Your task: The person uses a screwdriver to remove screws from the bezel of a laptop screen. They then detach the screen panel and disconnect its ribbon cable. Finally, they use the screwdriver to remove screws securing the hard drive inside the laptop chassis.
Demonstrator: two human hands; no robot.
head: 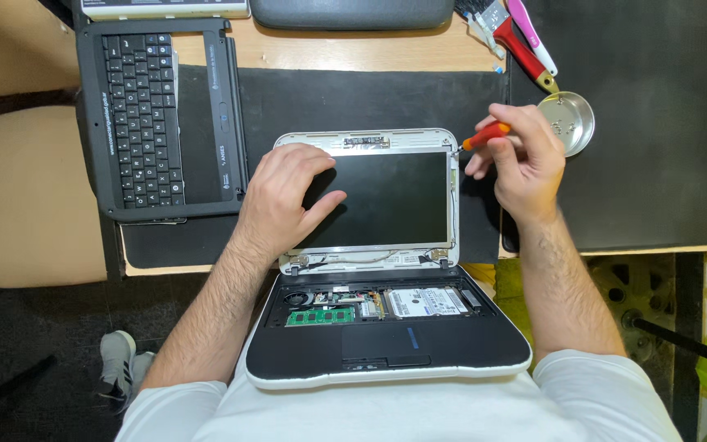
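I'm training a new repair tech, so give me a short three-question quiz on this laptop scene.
1. True or false: the left hand lies flat on the laptop screen.
2. What does the right hand hold? A) brush B) screwdriver C) pen
3. Which removed part lies left of the laptop?

Key: 1 true; 2 B, its tip at the screen's top right corner; 3 the keyboard.

Removed keyboard panel (161, 123) lying flat at left on black mat (353, 98). Round metal dish (570, 121) at right, beside red-handled brush (524, 51) and pink-and-white tool (532, 34). Padded wrist rest (352, 12) along top edge. Wooden tabletop (345, 51) beneath. Beige chair (30, 196) at left; grey shoe (116, 360) on floor.
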